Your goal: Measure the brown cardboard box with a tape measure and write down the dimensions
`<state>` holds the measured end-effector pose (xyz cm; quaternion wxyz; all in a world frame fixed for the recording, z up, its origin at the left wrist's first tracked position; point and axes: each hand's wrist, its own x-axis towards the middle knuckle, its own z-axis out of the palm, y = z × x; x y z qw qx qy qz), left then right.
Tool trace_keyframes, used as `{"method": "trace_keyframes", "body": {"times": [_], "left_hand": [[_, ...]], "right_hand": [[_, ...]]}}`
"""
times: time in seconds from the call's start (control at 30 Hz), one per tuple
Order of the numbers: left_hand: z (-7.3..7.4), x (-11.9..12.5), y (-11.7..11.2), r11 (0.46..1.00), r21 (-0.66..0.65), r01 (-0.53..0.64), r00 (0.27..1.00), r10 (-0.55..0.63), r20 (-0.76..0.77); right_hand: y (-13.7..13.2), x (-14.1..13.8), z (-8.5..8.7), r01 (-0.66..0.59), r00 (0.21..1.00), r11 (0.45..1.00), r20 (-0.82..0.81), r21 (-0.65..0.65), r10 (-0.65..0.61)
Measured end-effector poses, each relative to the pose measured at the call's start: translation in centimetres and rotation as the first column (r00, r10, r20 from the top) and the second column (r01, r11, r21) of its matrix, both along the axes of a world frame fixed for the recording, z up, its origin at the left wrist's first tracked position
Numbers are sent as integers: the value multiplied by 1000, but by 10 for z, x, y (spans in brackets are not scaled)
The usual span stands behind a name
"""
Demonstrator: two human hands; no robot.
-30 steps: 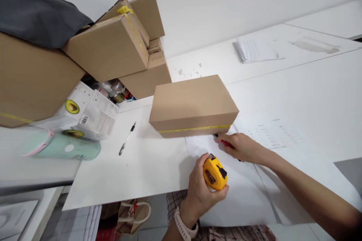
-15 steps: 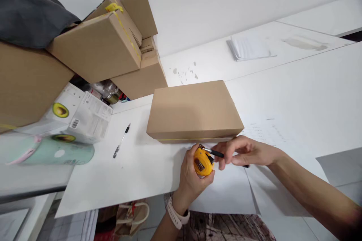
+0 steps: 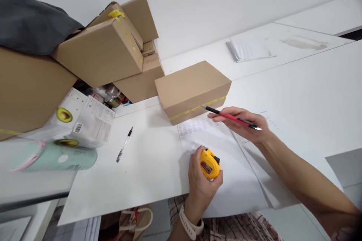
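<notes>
My left hand [image 3: 200, 180] is closed round a yellow tape measure [image 3: 209, 163] near the table's front edge. My right hand [image 3: 244, 124] holds a red and black pen [image 3: 229, 117], its tip pointing left toward a closed cardboard box [image 3: 192, 87] with a yellow tape strip. The box sits just behind a printed sheet of paper [image 3: 209, 139] that lies between my two hands. The pen hovers above the sheet's upper part.
A pile of cardboard boxes [image 3: 102, 51] with a dark cloth [image 3: 34, 26] fills the left. Below it lie a white avocado-print box [image 3: 82, 118], a mint green bottle [image 3: 56, 156] and a loose pen [image 3: 124, 145]. A stack of papers [image 3: 249, 49] lies far back.
The cardboard box has moved back, away from me, uncovering the printed sheet. My right hand lifted with the pen, and my left hand with the tape measure drew away from the box.
</notes>
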<state>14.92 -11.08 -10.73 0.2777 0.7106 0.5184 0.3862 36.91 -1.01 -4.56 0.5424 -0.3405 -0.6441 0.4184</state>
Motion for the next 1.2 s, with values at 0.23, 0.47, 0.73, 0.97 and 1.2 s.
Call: {"method": "trace_keyframes", "body": {"times": [0.23,0.47,0.73,0.97,1.2], "left_hand": [[-5,7,1,999,26,-44,999,44,2],[2,-12,6,999,-2,41,996,-41,-75],[17,-50,37,995,-5,97,893,-89,-441],[36,-39,51,965,27,262,685,-166,-709],[35,58,36,875,24,484,636,-333,-696]], "right_hand": [[-10,12,-17,117,968,925,-168,-361,-187],[17,11,-59,153,985,893,-11,-423,-174],[14,16,-75,429,903,823,178,-372,-391],[14,13,-70,402,912,832,87,-383,-400],[15,17,-72,438,899,847,167,-301,-405]]}}
